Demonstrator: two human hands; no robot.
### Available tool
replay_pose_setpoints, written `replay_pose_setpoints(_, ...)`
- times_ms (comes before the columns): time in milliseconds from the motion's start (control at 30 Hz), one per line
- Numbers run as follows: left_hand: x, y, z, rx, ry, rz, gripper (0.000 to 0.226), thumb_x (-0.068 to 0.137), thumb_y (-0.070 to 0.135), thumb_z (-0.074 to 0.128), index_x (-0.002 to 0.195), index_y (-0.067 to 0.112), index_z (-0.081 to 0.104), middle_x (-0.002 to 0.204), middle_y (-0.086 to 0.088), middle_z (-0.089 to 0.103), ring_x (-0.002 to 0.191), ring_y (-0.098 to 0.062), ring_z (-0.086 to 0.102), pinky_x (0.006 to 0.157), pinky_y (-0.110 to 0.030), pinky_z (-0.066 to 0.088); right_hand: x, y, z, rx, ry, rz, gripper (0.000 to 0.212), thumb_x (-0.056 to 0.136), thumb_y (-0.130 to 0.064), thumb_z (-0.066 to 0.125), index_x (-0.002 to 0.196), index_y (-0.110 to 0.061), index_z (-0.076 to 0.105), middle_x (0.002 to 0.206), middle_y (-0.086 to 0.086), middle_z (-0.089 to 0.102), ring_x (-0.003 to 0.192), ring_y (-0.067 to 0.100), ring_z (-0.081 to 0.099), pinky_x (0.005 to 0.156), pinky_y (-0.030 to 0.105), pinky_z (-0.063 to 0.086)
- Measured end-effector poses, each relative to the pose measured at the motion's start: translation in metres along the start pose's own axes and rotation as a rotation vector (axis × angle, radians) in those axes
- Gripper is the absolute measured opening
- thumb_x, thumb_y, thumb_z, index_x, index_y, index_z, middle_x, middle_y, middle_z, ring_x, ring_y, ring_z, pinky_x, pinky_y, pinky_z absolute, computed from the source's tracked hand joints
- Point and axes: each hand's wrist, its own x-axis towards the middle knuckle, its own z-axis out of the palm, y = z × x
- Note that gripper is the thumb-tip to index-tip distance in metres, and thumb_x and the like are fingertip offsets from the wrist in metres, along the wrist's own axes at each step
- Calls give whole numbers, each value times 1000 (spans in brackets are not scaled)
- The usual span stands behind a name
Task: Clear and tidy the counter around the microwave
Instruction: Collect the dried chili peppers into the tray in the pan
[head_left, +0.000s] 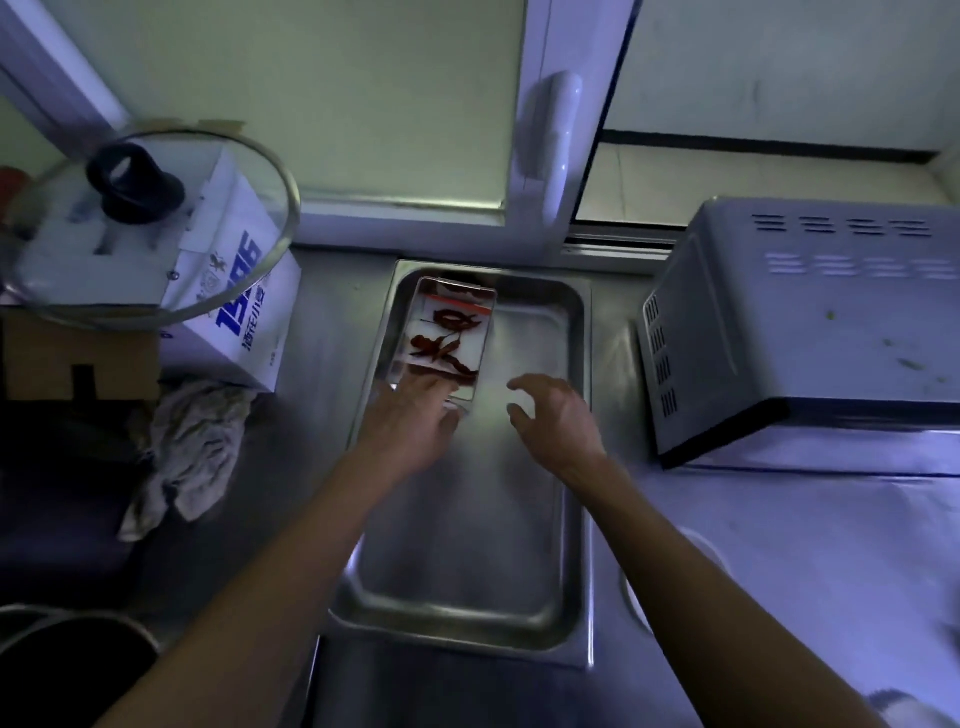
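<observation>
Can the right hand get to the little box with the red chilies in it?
Probably yes. The right hand hovers open over the steel tray, just beside the chili box, with nothing between them. The left hand already touches the box's near end.

My left hand (410, 415) covers the near end of the small clear plastic box of dried red chillies (444, 332). The grey metal microwave (810, 332) and round dark pot (72, 649) run off frame.

window frame (558, 130), dark pot (72, 654)
</observation>
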Motion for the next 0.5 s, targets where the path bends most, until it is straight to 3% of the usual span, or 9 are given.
replay_pose_setpoints(200, -60, 59, 4, 27, -51, -31, 43, 101, 38, 48, 140, 21, 50, 146, 0, 50, 132, -24, 48, 102, -41, 41, -63, 15, -17, 26, -76, 7, 36, 94, -26, 64, 130, -21, 62, 134, 0, 63, 120, 22, 60, 103, 42, 48)
replay_pose_setpoints(500, -134, 111, 20, 49, -34, -13, 38, 98, 34, 51, 133, 20, 55, 137, 0, 59, 124, -24, 54, 96, -41, 47, -142, 39, -40, 58, -76, 12, 36, 91, -21, 64, 127, -18, 65, 130, 2, 66, 116, 26, 61, 97, 40, 49)
